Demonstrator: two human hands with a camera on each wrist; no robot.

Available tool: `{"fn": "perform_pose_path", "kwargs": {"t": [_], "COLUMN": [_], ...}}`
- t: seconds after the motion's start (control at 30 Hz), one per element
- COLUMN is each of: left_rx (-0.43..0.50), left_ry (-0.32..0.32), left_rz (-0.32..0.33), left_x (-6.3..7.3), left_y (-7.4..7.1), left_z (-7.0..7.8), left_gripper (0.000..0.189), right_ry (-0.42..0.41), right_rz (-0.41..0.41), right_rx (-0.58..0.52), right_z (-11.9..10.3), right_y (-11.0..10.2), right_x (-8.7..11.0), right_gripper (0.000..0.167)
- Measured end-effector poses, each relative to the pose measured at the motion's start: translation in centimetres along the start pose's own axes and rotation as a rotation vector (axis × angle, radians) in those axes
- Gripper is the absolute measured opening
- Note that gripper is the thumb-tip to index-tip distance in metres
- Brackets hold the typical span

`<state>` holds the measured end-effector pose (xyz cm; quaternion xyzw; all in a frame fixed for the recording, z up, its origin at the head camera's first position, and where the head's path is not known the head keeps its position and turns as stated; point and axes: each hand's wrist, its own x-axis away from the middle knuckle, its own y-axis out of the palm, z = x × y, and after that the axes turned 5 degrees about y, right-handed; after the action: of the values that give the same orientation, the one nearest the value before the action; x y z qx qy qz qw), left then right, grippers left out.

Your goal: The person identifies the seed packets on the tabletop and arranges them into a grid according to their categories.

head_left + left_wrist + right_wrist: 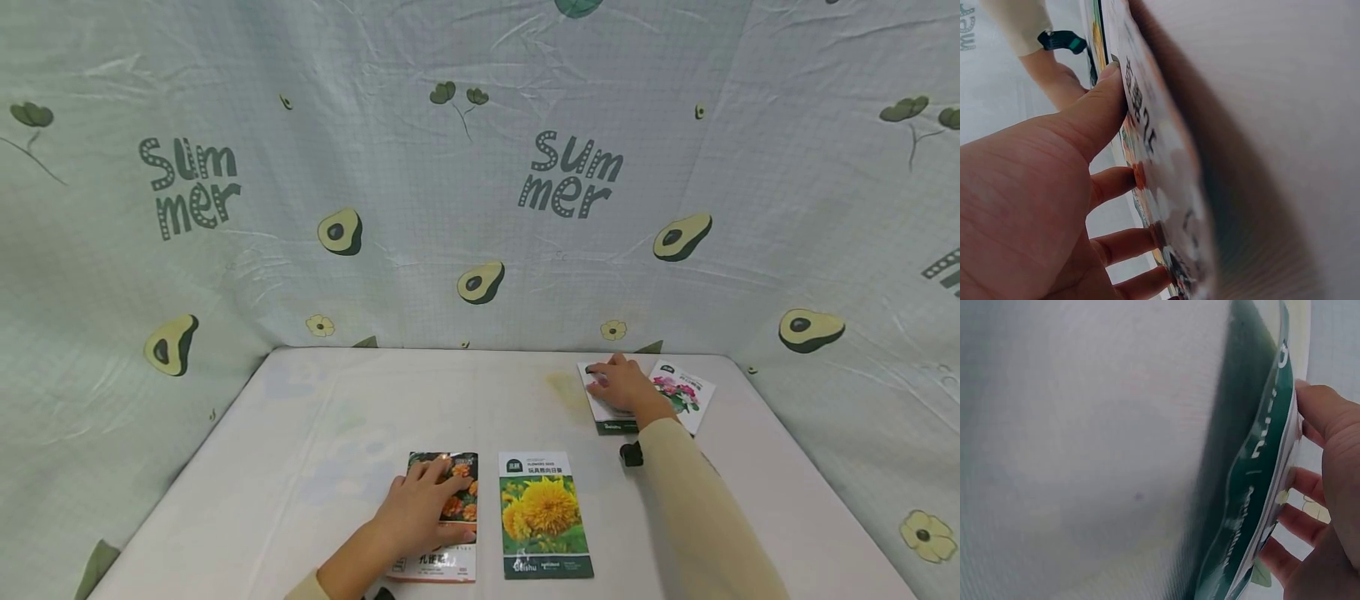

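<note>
In the head view, my left hand (pixel 416 512) rests on a seed packet with orange flowers (pixel 448 563), its fingers spread over the front. The left wrist view shows the thumb and fingertips touching the face of this packet (pixel 1160 150), whose near edge stands slightly off the table. At the back right, my right hand (pixel 624 390) rests on a white seed packet with a green bottom band (pixel 617 427), covering most of its picture. In the right wrist view, fingertips touch the upper face of that packet (pixel 1254 481).
A seed packet with a yellow sunflower (pixel 546 512) lies just right of the orange one. Beside the right hand, a pink-flower packet (pixel 686 396) lies at an angle, partly behind the wrist. The white table (pixel 337 433) ends at a printed cloth backdrop (pixel 405 167).
</note>
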<state>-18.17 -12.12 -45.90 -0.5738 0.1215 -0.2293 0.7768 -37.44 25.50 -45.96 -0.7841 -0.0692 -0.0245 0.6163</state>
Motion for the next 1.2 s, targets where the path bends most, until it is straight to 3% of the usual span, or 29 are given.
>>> {"fn": "perform_pose_path", "kwargs": {"t": [0.87, 1.2], "left_rx": [0.000, 0.028], "left_ry": [0.000, 0.004], "left_rz": [0.001, -0.016], "left_x": [-0.12, -0.05], "left_y": [-0.27, -0.21], "left_z": [-0.08, -0.17], "left_gripper": [0.070, 0.071], "right_ry": [-0.014, 0.018], "right_rz": [0.018, 0.000], "right_rx": [0.002, -0.005], "right_z": [-0.15, -0.24], "right_y": [0.06, 0.39], "right_x": [-0.38, -0.33], "right_gripper": [0.053, 0.052]}}
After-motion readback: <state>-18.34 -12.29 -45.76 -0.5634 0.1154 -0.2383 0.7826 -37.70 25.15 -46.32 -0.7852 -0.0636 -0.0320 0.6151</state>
